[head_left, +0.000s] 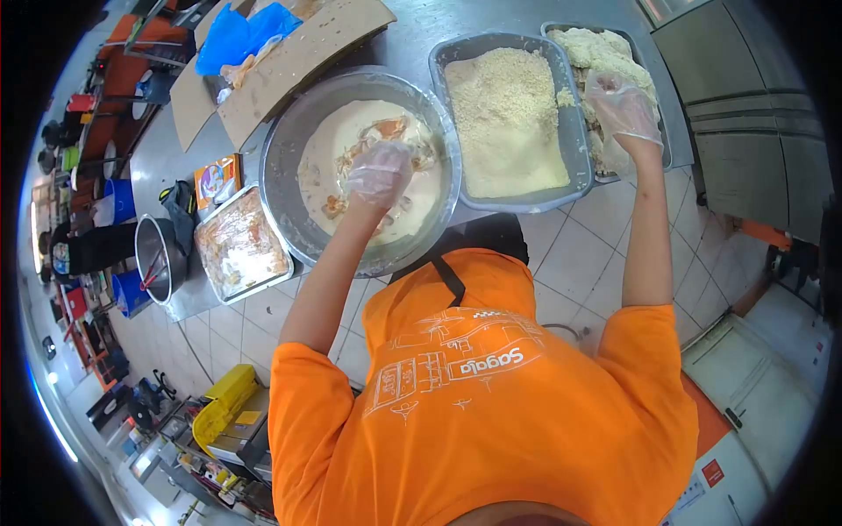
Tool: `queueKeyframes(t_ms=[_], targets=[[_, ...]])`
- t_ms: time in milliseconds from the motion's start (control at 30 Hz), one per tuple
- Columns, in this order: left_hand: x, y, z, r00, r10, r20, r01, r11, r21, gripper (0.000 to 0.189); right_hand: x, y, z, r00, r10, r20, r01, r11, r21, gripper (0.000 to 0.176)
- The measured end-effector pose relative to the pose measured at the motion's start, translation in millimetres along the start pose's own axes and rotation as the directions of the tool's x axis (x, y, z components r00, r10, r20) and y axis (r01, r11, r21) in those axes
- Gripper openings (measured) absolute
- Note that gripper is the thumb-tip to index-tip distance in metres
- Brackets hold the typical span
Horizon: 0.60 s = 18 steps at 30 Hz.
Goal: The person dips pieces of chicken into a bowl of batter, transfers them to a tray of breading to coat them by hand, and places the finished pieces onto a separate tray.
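Note:
My left hand (380, 173), in a clear plastic glove, reaches into a large metal bowl (274, 175) of pale batter (329, 131). Its fingers curl down among the orange-tinged pieces (390, 129) soaking there; what they grip is hidden. My right hand (624, 110), also gloved, is over a grey tray (666, 145) of crumb-coated pieces (596, 48). Those fingers look loosely spread, with nothing visible in them. Between the two hands stands a grey-blue tub (579, 167) of pale crumbs (504, 114).
A film-covered tray (241, 245) lies left of the bowl, near a small orange box (217, 181) and a metal bowl (160, 260) with a red-handled tool. Cardboard (303, 66) and a blue plastic bag (246, 39) lie behind. Metal cabinets (728, 88) stand at right.

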<state>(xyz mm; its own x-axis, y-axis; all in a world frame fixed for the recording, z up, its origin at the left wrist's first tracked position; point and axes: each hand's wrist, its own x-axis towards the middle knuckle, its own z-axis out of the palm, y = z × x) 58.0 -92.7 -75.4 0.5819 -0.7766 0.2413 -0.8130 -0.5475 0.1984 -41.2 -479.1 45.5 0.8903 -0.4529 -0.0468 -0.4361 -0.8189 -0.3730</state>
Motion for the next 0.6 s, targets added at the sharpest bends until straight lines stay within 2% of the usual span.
queueKeyframes(t_ms=[33, 67, 100, 133, 167, 233, 333, 467, 533, 567, 600], targets=[[5.3, -2.8, 3.4, 0.997, 0.022, -0.072, -0.024, 0.999, -0.026, 0.013, -5.1, -11.3, -5.4, 0.988, 0.152, 0.033, -0.154, 0.986, 0.067, 0.045], [13.4, -2.4, 6.2, 0.997, 0.024, -0.070, -0.026, 0.999, -0.027, 0.013, -9.2, -9.0, -4.4, 0.987, 0.154, 0.033, -0.156, 0.985, 0.068, 0.045], [23.3, -0.1, 9.9, 0.993, -0.019, 0.120, 0.015, 0.999, 0.031, 0.014, -13.3, -4.9, -2.0, 1.000, -0.009, -0.018, 0.010, 0.999, 0.052, 0.044], [31.3, 1.0, 12.3, 0.950, -0.071, 0.304, 0.044, 0.995, 0.095, 0.018, -16.0, -1.7, -0.4, 0.983, -0.172, -0.064, 0.174, 0.984, 0.029, 0.043], [36.2, -1.3, 15.9, 0.949, -0.067, 0.307, 0.040, 0.995, 0.093, 0.018, -17.2, -2.5, -1.0, 0.984, -0.167, -0.063, 0.169, 0.985, 0.029, 0.043], [44.7, -5.0, 23.5, 0.890, -0.075, 0.450, 0.016, 0.991, 0.134, 0.019, -18.5, -4.9, -3.4, 0.999, 0.035, 0.013, -0.037, 0.994, 0.101, 0.048], [48.8, -9.1, 23.0, 0.881, -0.001, 0.473, -0.079, 0.986, 0.149, 0.021, -32.8, -3.5, -7.5, 0.992, 0.125, -0.019, -0.119, 0.972, 0.205, 0.052], [38.4, -10.7, 21.9, 0.852, -0.028, 0.522, -0.053, 0.989, 0.139, 0.018, -41.4, 1.8, -5.2, 0.965, 0.261, -0.017, -0.252, 0.947, 0.200, 0.050], [27.0, -9.3, 22.3, 0.899, 0.049, 0.435, -0.112, 0.987, 0.118, 0.017, -46.2, 9.7, -3.4, 0.958, 0.287, 0.003, -0.282, 0.938, 0.203, 0.052], [21.0, -12.6, 23.5, 0.896, 0.056, 0.441, -0.119, 0.986, 0.117, 0.017, -48.3, 12.4, -4.2, 0.955, 0.295, 0.004, -0.290, 0.935, 0.205, 0.052], [14.7, -17.7, 23.2, 0.935, 0.112, 0.336, -0.143, 0.988, 0.067, 0.017, -50.5, 14.3, -6.4, 0.961, 0.276, -0.013, -0.268, 0.942, 0.203, 0.052]])
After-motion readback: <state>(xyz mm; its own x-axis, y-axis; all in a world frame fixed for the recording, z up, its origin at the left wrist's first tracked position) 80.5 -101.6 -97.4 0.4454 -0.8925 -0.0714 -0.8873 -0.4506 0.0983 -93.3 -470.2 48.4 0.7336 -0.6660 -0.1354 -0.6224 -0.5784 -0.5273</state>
